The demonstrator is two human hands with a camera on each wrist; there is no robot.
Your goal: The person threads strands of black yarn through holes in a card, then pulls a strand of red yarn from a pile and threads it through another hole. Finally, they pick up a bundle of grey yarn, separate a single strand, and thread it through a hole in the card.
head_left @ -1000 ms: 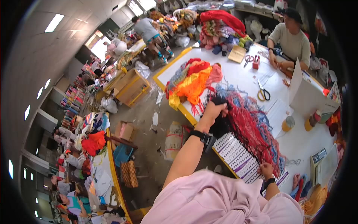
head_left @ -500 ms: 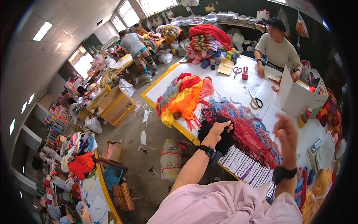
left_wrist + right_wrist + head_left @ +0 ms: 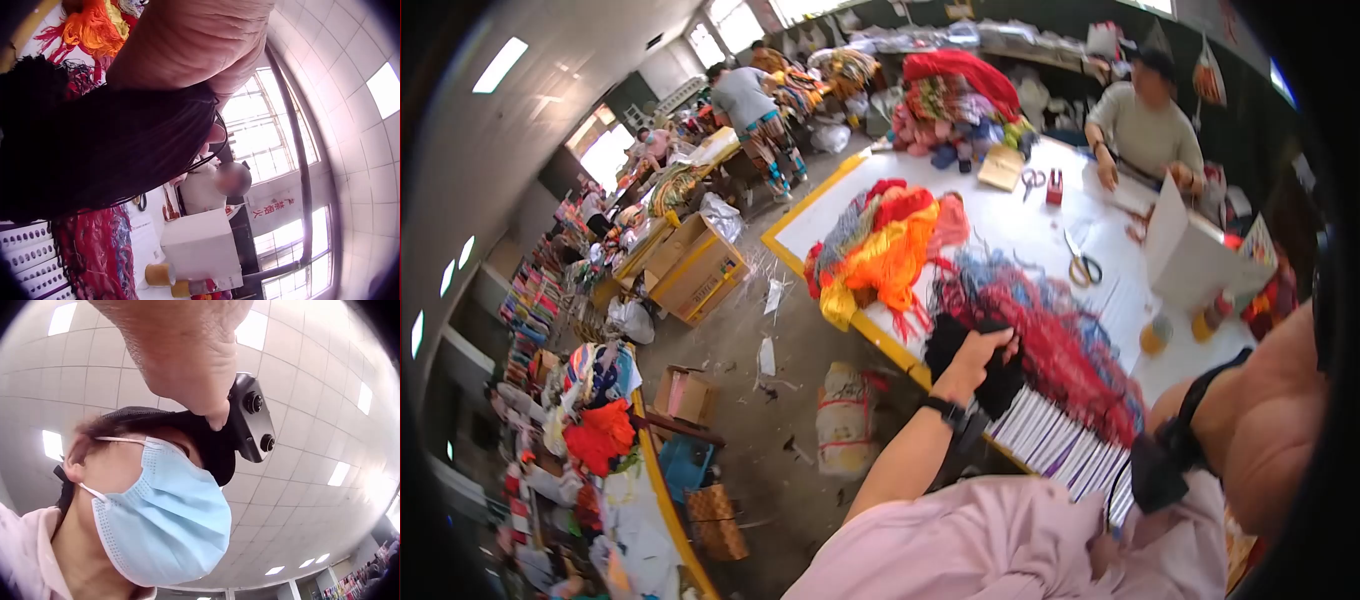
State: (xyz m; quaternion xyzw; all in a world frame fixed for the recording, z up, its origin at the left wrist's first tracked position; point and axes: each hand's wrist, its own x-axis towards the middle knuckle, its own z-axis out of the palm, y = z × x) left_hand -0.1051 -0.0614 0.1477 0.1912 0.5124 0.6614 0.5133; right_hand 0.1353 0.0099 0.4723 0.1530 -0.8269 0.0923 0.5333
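My left hand (image 3: 968,366) grips a skein of black yarn (image 3: 1000,388) over the near table edge. In the left wrist view the black yarn (image 3: 106,150) hangs in a thick bundle under the hand (image 3: 187,44). Loose red and blue yarn (image 3: 1065,350) spreads on the table just beyond. My right hand (image 3: 181,356) is raised to my head. One fingertip shows against the black cap brim, beside the head camera (image 3: 253,419); its other fingers are hidden. White cards with rows of dark holes (image 3: 28,253) lie beside the red yarn.
Orange, yellow and red yarn (image 3: 890,250) sits on the white table (image 3: 800,225). Scissors (image 3: 1083,262), a standing white board (image 3: 1200,245) and yarn cones (image 3: 1155,335) lie farther right. A person (image 3: 1145,125) sits across. A wrapped bundle (image 3: 845,420) stands on the floor.
My right hand has left the near end of the red and blue yarn and risen to my head. The left hand keeps its hold on the black yarn, now gathered in a bundle.
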